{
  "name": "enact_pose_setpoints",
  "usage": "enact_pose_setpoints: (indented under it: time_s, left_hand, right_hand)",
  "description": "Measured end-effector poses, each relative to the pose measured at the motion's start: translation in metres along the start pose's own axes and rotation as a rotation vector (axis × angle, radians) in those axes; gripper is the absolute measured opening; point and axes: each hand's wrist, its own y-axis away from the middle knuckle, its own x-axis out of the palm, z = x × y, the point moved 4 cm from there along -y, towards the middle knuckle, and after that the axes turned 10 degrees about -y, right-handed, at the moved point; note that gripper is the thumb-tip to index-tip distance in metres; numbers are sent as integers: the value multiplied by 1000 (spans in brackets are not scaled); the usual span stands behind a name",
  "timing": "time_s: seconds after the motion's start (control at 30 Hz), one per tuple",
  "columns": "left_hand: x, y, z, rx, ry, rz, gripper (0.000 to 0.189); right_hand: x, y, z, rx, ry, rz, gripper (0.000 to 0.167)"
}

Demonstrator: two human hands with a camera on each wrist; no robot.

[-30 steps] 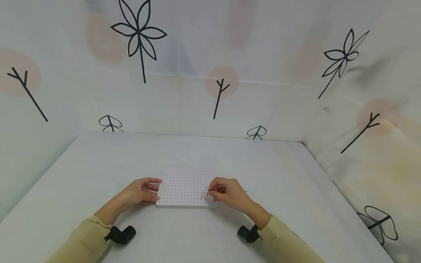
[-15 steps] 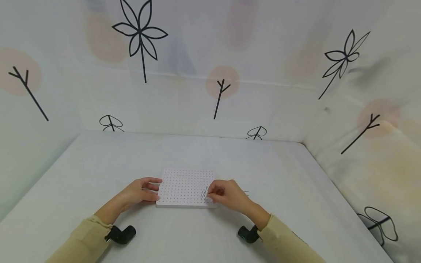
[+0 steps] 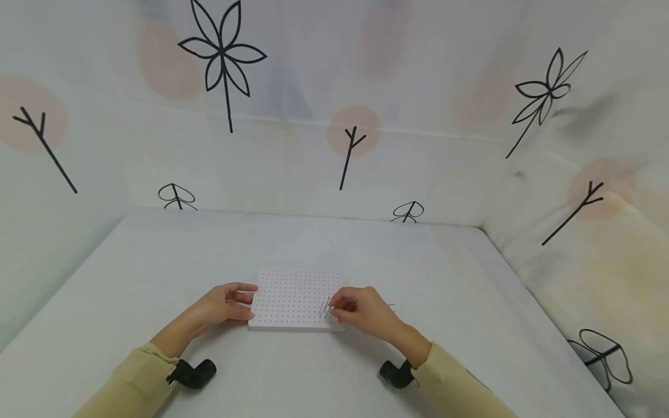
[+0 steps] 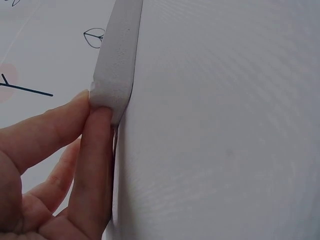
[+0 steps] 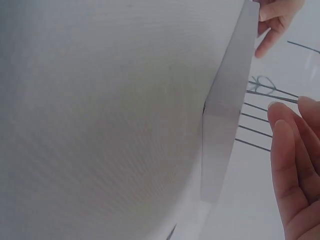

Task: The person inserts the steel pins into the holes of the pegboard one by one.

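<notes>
In the head view a white pegboard [image 3: 292, 299] with rows of small holes lies flat on the table. Several thin dark metal pins [image 3: 322, 309] stand in its near right part; the right wrist view shows these pins [image 5: 252, 143] sticking out of the board's face. My right hand [image 3: 366, 310] pinches one thin pin between thumb and fingertips, just above the board's right side. Fingertips [image 5: 283, 131] partly hide the held pin. My left hand [image 3: 222, 305] rests at the board's left edge, its thumb and fingers touching the side [image 4: 112, 90] near a corner.
A loose pin [image 3: 391, 304] lies on the white table [image 3: 434, 273], right of my right hand. Black wrist cameras sit below both hands, the left one [image 3: 193, 374] and the right one [image 3: 396, 374]. A patterned cloth wall [image 3: 292, 168] stands behind the table.
My right hand has shifted very slightly down toward the near side and still pinches at the pins. The left hand and the pegboard have stayed in place.
</notes>
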Motion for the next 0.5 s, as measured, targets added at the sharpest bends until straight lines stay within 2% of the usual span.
enact_pose_setpoints:
  time_s: [0.33,0.5]
  left_hand:
    - [0,0,0,7,4,1,60]
    - [0,0,0,2,2,0,60]
  right_hand:
    - [-14,9,2,-45,-22,-33,10]
    - [-22,14,0,-36,-19,-52,10]
